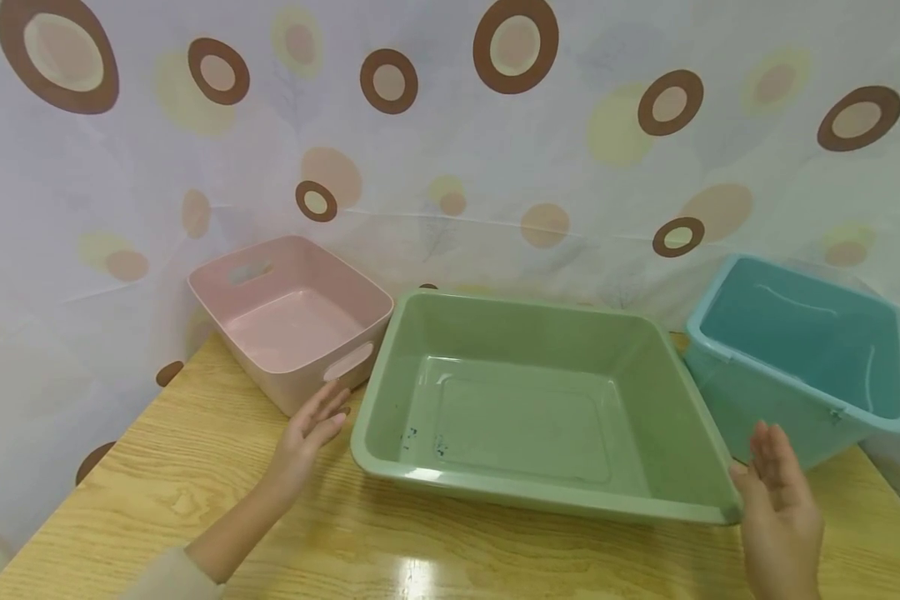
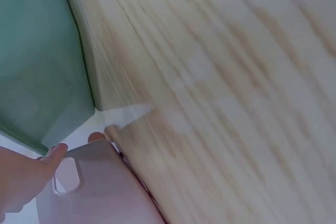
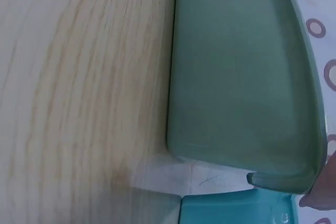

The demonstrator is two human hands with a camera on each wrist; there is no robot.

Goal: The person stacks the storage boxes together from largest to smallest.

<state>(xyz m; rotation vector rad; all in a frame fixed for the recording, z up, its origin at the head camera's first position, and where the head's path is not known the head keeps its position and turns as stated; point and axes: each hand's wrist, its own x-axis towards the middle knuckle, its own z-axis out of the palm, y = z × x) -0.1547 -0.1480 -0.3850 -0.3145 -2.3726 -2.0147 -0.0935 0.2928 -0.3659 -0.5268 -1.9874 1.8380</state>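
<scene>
A wide green basin stands at the centre of the head view, on a wood-grained surface. A pink bin is just beside it at the left of the frame, and a teal bin at the right.

Your left hand, lower left of centre, has its fingers extended near the pink bin's slotted handle. Your right hand, at lower right, is spread beside the basin's near corner; whether it touches the rim, you cannot tell. Neither hand grips anything.

The basin looks like moulded plastic: probably light for its breadth, fairly stiff, and unlikely to break. Its glossy walls may feel slippery, and long sides could flex if you lift from one end. The best hold is likely the rolled rim, fingers curled under the lip midway along the left and right sides, keeping it level.
</scene>
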